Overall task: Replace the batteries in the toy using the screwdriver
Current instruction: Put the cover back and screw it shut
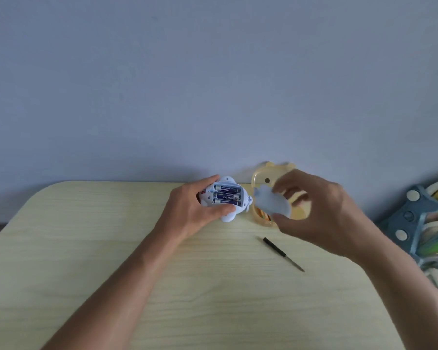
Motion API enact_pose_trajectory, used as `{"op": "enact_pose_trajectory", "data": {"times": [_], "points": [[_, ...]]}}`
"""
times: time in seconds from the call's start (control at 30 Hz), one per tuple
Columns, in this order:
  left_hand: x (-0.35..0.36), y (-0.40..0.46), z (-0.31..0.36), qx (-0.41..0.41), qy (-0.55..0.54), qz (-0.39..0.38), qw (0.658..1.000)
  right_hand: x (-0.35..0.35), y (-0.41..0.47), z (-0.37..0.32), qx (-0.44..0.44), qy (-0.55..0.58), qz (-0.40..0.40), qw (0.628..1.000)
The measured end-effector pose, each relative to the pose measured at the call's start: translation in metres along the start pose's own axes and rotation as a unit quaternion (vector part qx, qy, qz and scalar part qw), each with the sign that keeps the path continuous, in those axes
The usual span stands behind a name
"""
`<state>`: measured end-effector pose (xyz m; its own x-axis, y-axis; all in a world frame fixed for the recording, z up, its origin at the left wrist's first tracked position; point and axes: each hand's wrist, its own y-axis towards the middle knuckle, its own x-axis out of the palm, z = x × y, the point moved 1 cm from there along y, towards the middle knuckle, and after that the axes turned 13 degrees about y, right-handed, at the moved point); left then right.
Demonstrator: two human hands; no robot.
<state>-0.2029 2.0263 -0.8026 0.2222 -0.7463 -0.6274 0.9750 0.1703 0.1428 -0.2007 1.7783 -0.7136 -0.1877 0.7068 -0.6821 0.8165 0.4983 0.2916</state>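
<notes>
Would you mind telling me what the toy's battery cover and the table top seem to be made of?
The battery cover, held by the right hand, looks like matte pale-blue moulded plastic: thin, smooth, uniform colour. The table top looks like light wood-grain laminate, given its streaked pattern and even low sheen; solid wood cannot be ruled out.

Single view only, head-worn, wide-angle. It looks forward and down over the desk (111, 286) from the near edge toward a plain wall (213, 72), which fills the upper half of the frame. Both forearms enter from the bottom corners and meet at mid-frame, close to the lens. Desk edges bow with lens curvature. A shelf (420, 223) clips the right margin.
</notes>
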Motion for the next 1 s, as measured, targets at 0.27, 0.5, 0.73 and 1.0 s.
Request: {"op": "enact_pose_trajectory", "data": {"times": [0.27,0.5,0.73,1.0], "points": [[-0.003,-0.001,0.001,0.011,-0.012,-0.013,1.000,0.054,0.068,-0.002,-0.038,0.037,-0.044,0.998],[-0.005,-0.001,0.005,0.000,-0.024,-0.023,0.999,0.064,0.069,0.011,-0.024,0.033,-0.058,0.997],[-0.008,-0.003,0.011,0.033,-0.038,-0.011,0.999,0.062,0.067,0.021,-0.044,0.033,-0.058,0.997],[-0.008,-0.002,0.009,0.030,-0.034,-0.028,0.999,0.060,0.063,0.026,-0.041,0.046,-0.067,0.996]]}}
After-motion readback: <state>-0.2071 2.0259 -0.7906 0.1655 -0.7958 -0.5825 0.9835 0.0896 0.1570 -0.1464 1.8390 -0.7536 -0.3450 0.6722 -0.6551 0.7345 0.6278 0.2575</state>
